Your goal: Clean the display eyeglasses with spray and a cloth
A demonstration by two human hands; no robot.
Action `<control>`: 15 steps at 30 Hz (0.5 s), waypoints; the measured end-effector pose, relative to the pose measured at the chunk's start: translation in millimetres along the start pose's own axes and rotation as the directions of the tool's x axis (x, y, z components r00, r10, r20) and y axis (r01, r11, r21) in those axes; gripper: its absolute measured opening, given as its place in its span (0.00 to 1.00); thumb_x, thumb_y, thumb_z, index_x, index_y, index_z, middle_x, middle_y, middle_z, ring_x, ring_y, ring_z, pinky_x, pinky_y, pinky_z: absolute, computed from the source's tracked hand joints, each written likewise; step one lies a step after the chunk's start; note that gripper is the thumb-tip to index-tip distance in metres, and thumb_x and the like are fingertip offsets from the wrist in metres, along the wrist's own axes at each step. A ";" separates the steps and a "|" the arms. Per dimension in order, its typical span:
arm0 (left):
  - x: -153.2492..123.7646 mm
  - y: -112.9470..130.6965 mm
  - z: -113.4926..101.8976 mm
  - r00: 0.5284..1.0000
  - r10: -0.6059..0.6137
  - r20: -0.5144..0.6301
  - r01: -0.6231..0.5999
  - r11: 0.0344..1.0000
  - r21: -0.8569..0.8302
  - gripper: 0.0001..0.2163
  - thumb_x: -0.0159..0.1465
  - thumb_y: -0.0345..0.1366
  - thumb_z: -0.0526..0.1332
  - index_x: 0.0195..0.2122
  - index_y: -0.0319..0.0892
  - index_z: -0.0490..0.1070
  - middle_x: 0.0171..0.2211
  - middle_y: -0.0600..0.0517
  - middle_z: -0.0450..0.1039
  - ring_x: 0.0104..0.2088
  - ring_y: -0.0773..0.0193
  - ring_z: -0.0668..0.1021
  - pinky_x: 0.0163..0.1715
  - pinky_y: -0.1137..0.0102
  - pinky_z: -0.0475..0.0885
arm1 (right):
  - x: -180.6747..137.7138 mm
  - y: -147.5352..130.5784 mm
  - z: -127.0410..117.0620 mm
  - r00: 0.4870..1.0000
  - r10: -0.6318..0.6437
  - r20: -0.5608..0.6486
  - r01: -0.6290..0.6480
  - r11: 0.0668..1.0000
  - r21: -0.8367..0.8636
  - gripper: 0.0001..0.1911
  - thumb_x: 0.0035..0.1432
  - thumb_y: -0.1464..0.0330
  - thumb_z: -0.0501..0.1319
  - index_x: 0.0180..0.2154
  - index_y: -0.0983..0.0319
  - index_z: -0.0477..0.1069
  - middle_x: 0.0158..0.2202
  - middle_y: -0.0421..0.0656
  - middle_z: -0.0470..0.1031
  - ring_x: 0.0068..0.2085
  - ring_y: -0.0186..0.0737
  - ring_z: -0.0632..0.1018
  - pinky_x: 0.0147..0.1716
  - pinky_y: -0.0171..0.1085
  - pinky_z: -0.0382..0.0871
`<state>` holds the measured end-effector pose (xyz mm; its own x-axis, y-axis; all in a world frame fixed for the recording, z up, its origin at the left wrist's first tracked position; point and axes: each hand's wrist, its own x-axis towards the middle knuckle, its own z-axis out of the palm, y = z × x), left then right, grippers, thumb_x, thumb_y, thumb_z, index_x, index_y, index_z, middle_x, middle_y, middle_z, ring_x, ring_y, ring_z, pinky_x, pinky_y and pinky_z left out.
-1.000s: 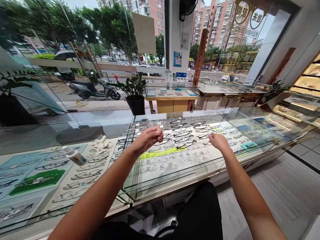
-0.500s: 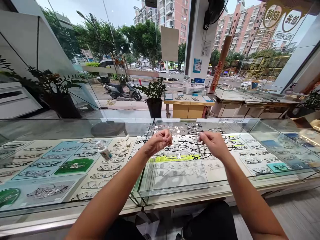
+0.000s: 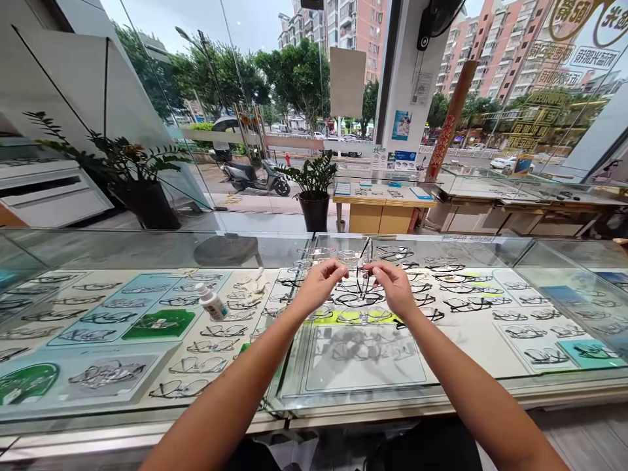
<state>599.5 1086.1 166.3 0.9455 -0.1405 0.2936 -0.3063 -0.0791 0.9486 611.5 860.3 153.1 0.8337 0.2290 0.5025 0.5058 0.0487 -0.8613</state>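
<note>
My right hand (image 3: 400,291) pinches a pair of eyeglasses (image 3: 362,278) above the glass display case, with the frame turned nearly edge-on and upright. Just left of the eyeglasses is my left hand (image 3: 316,284), thumb and forefinger pressed together. Whatever the left fingertips hold, if anything, is too small to make out. Below both hands, rows of eyeglasses (image 3: 364,316) lie inside the case on white and yellow-green lining. A white bottle (image 3: 212,303) with a label stands on the glass to the left, beside a crumpled pale cloth (image 3: 252,286).
The glass counter (image 3: 343,400) runs across the full width, with a seam near my left forearm. Green trays (image 3: 159,324) hold more frames at left. Beyond are a stool (image 3: 228,248), a potted plant (image 3: 314,209) and a wooden display table (image 3: 366,216).
My right hand has moved left with the eyeglasses, bringing them close to my left fingertips. The view has turned slightly left. My left hand stays pinched.
</note>
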 end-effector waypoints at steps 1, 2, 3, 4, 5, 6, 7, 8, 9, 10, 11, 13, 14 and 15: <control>-1.3 -1.2 2.7 1.000 -0.006 0.000 0.006 1.000 0.009 0.20 0.64 0.54 0.71 0.33 0.40 0.79 0.31 0.51 0.76 0.32 0.63 0.70 0.34 0.69 0.63 | -1.5 -0.5 0.2 1.000 -0.013 0.007 0.013 1.000 -0.027 0.17 0.71 0.52 0.63 0.45 0.55 0.86 0.47 0.47 0.87 0.45 0.47 0.83 0.37 0.40 0.75; -2.6 -2.1 5.4 1.000 -0.011 0.007 0.011 1.000 0.010 0.20 0.63 0.55 0.72 0.34 0.40 0.80 0.31 0.51 0.76 0.31 0.63 0.71 0.34 0.69 0.64 | -2.5 -1.4 0.8 0.999 -0.030 0.016 0.031 0.998 -0.063 0.16 0.71 0.54 0.63 0.46 0.55 0.86 0.48 0.47 0.87 0.48 0.48 0.83 0.39 0.41 0.74; -3.8 -2.9 8.0 1.000 -0.017 0.015 0.017 1.000 0.005 0.21 0.62 0.56 0.73 0.35 0.40 0.79 0.31 0.51 0.76 0.31 0.64 0.71 0.34 0.69 0.65 | -3.4 -2.5 1.6 0.998 -0.047 0.029 0.050 0.994 -0.102 0.16 0.72 0.55 0.63 0.46 0.55 0.86 0.49 0.47 0.87 0.50 0.49 0.83 0.40 0.42 0.74; -4.8 -3.5 10.5 1.000 -0.022 0.020 0.022 1.000 -0.003 0.22 0.61 0.57 0.74 0.35 0.40 0.79 0.31 0.52 0.76 0.31 0.64 0.72 0.33 0.69 0.65 | -4.1 -3.6 2.5 0.997 -0.060 0.042 0.065 0.989 -0.134 0.15 0.72 0.56 0.63 0.46 0.55 0.86 0.49 0.47 0.87 0.51 0.50 0.83 0.42 0.42 0.74; -5.6 -4.0 12.6 0.999 -0.028 0.024 0.028 1.000 -0.013 0.23 0.60 0.57 0.74 0.35 0.40 0.78 0.30 0.52 0.75 0.30 0.64 0.72 0.33 0.69 0.66 | -4.8 -4.6 3.5 0.996 -0.066 0.055 0.074 0.985 -0.154 0.15 0.72 0.57 0.62 0.46 0.55 0.86 0.49 0.47 0.87 0.52 0.51 0.83 0.43 0.43 0.73; -6.4 -4.4 14.5 0.999 -0.033 0.024 0.034 0.999 -0.024 0.23 0.59 0.58 0.75 0.34 0.40 0.78 0.29 0.52 0.74 0.30 0.64 0.71 0.33 0.69 0.66 | -5.5 -5.5 4.6 0.996 -0.064 0.062 0.074 0.985 -0.158 0.14 0.72 0.57 0.62 0.46 0.55 0.85 0.49 0.47 0.87 0.52 0.51 0.83 0.43 0.43 0.73; -7.0 -4.8 16.1 0.999 -0.038 0.021 0.039 0.999 -0.033 0.24 0.59 0.58 0.75 0.34 0.40 0.78 0.28 0.53 0.74 0.29 0.65 0.72 0.32 0.69 0.67 | -6.1 -6.1 5.6 0.997 -0.055 0.063 0.063 0.988 -0.144 0.14 0.72 0.57 0.62 0.45 0.55 0.85 0.49 0.47 0.87 0.52 0.50 0.83 0.43 0.42 0.73; -7.6 -5.0 17.5 0.999 -0.041 0.016 0.042 0.998 -0.041 0.24 0.59 0.58 0.75 0.34 0.40 0.77 0.28 0.53 0.74 0.29 0.65 0.72 0.32 0.69 0.67 | -6.4 -6.6 6.7 0.998 -0.040 0.053 0.046 0.993 -0.113 0.13 0.71 0.57 0.63 0.44 0.56 0.84 0.48 0.47 0.86 0.51 0.50 0.83 0.42 0.42 0.73; -8.1 -5.2 18.7 0.999 -0.043 0.009 0.043 0.998 -0.049 0.24 0.58 0.58 0.76 0.34 0.40 0.78 0.28 0.52 0.74 0.30 0.64 0.72 0.32 0.69 0.67 | -6.5 -6.7 7.7 0.999 -0.020 0.037 0.023 0.997 -0.068 0.13 0.71 0.56 0.64 0.42 0.56 0.82 0.46 0.47 0.85 0.50 0.49 0.83 0.40 0.41 0.73; -8.7 -5.3 19.9 0.999 -0.044 0.001 0.044 0.997 -0.057 0.23 0.58 0.58 0.76 0.35 0.40 0.78 0.28 0.52 0.74 0.30 0.64 0.73 0.32 0.69 0.67 | -6.1 -6.7 8.5 1.000 0.002 0.015 -0.002 1.000 -0.012 0.12 0.70 0.55 0.65 0.40 0.56 0.80 0.43 0.46 0.84 0.49 0.49 0.83 0.38 0.40 0.72; -9.3 -5.2 21.0 0.999 -0.044 -0.007 0.043 0.997 -0.064 0.23 0.58 0.57 0.77 0.35 0.40 0.78 0.29 0.51 0.75 0.31 0.63 0.74 0.32 0.69 0.68 | -5.2 -6.4 9.1 1.000 0.027 -0.009 -0.027 0.998 0.050 0.13 0.68 0.54 0.67 0.38 0.56 0.77 0.41 0.45 0.82 0.48 0.48 0.83 0.36 0.39 0.72; -10.5 -5.0 23.2 0.999 -0.043 -0.019 0.042 0.996 -0.077 0.23 0.57 0.56 0.77 0.35 0.40 0.79 0.30 0.50 0.77 0.32 0.62 0.76 0.33 0.69 0.69 | -2.1 -4.9 9.5 0.995 0.091 -0.051 -0.081 0.983 0.168 0.17 0.62 0.52 0.73 0.37 0.56 0.73 0.38 0.43 0.79 0.45 0.46 0.82 0.33 0.37 0.72; -11.1 -4.9 24.2 0.999 -0.043 -0.024 0.040 0.996 -0.082 0.23 0.57 0.56 0.77 0.35 0.40 0.79 0.30 0.50 0.78 0.32 0.62 0.77 0.33 0.68 0.70 | -0.2 -3.7 9.3 0.989 0.138 -0.058 -0.122 0.968 0.221 0.19 0.58 0.52 0.75 0.37 0.56 0.72 0.37 0.42 0.79 0.44 0.45 0.81 0.32 0.37 0.72; -11.5 -4.8 25.2 0.999 -0.041 -0.028 0.038 0.996 -0.086 0.23 0.57 0.56 0.78 0.35 0.40 0.79 0.30 0.49 0.79 0.32 0.61 0.77 0.33 0.68 0.71 | 1.8 -2.3 8.8 0.979 0.196 -0.053 -0.175 0.947 0.270 0.21 0.54 0.52 0.77 0.37 0.56 0.72 0.37 0.41 0.79 0.42 0.44 0.80 0.32 0.36 0.73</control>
<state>587.4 1063.2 155.4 0.9600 -0.1098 0.2577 -0.2592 0.0005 0.9658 609.9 869.1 155.3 0.9273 0.1820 0.3270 0.2729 0.2690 -0.9237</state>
